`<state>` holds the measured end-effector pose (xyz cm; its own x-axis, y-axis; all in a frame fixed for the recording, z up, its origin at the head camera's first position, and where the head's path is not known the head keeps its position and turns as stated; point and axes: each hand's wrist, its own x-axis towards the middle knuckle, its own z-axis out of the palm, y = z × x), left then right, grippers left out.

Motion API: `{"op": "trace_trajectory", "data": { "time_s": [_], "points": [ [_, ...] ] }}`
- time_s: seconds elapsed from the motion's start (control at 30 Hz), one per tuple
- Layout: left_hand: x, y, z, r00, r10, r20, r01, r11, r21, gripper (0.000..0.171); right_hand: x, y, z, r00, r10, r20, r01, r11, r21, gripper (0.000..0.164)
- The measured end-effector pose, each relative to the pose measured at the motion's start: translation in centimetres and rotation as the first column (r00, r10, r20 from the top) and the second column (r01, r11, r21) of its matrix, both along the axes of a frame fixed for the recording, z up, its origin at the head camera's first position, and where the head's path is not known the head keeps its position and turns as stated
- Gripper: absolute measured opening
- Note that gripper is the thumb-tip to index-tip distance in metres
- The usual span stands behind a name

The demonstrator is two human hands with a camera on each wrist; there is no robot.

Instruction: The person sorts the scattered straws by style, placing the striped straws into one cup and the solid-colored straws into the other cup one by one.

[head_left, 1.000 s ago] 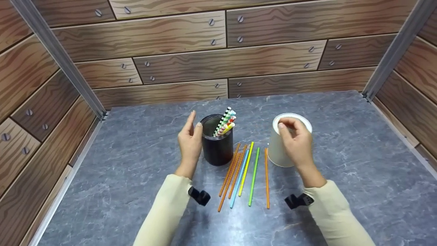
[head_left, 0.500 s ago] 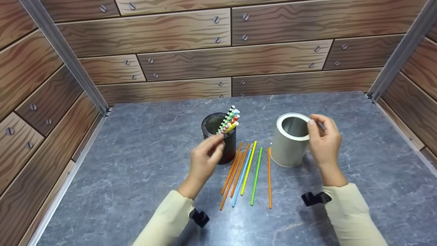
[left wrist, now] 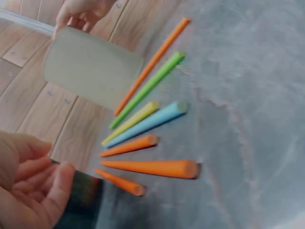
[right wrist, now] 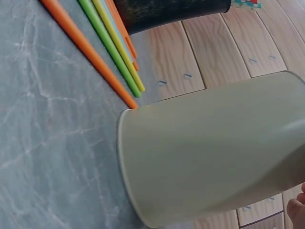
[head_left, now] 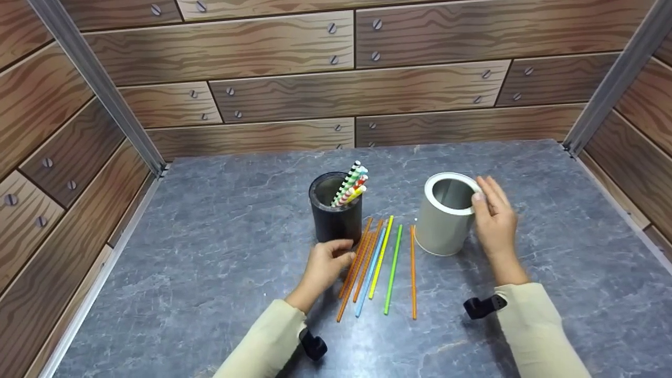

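My left hand (head_left: 328, 265) hovers beside the left end of a row of loose straws, its fingers loosely bent with nothing between them. Several orange straws (head_left: 344, 304) lie nearest to it, then a blue straw (head_left: 370, 275), a yellow straw (head_left: 381, 257) and a green straw (head_left: 394, 270). One more orange straw (head_left: 413, 273) lies apart at the right. Behind the left hand stands a black cup (head_left: 338, 223) with several striped straws (head_left: 350, 184) leaning in it. My right hand (head_left: 496, 226) touches the rim of an upright grey can (head_left: 443, 231) with fairly straight fingers.
All of it stands on a grey marbled table (head_left: 226, 236). Wood-patterned panels (head_left: 283, 100) close off the back and both sides, with metal posts (head_left: 100, 89) at the corners. A small black camera sits on each wrist.
My left hand has come from the black cup's left side, past its front, down to the loose straws. The right hand has moved from over the grey can's opening to its right rim.
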<state>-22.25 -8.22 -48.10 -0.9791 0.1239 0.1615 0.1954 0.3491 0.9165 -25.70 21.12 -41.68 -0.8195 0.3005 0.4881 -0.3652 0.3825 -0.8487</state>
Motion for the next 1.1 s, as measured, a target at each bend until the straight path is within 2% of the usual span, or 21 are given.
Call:
{"op": "trace_trajectory", "data": {
  "time_s": [0.13,0.27,0.6,0.8,0.93,1.1],
  "points": [
    [0.0,0.2,-0.8,0.998,0.033,0.056,-0.031,0.999,-0.041,0.031,-1.3,1.0,-1.9,0.999,0.009,0.041,-0.009,1.0,0.016,0.038],
    [0.0,0.7,-1.3,0.996,0.058,0.071,-0.053,0.995,-0.08,0.029,-1.5,1.2,-2.3,0.997,0.038,0.072,-0.04,0.999,0.028,0.041],
    [-0.2,1.6,-1.8,0.996,0.083,-0.03,-0.088,0.966,-0.242,0.024,-1.4,0.9,-1.8,0.976,0.088,0.202,-0.099,0.994,0.045,0.046],
    [-0.4,2.3,-1.9,0.992,0.085,-0.092,-0.111,0.936,-0.335,0.024,-1.3,0.7,-1.8,0.978,0.075,0.194,-0.086,0.995,0.045,0.045],
    [-0.5,2.7,-1.9,0.993,0.081,-0.083,-0.106,0.928,-0.358,0.022,-1.4,0.7,-2.1,0.983,0.062,0.176,-0.071,0.996,0.046,0.045],
    [-0.9,3.1,-1.3,0.994,0.075,-0.074,-0.099,0.904,-0.417,0.025,-1.6,0.6,-2.3,0.988,0.048,0.147,-0.054,0.998,0.035,0.045]
  ]
}}
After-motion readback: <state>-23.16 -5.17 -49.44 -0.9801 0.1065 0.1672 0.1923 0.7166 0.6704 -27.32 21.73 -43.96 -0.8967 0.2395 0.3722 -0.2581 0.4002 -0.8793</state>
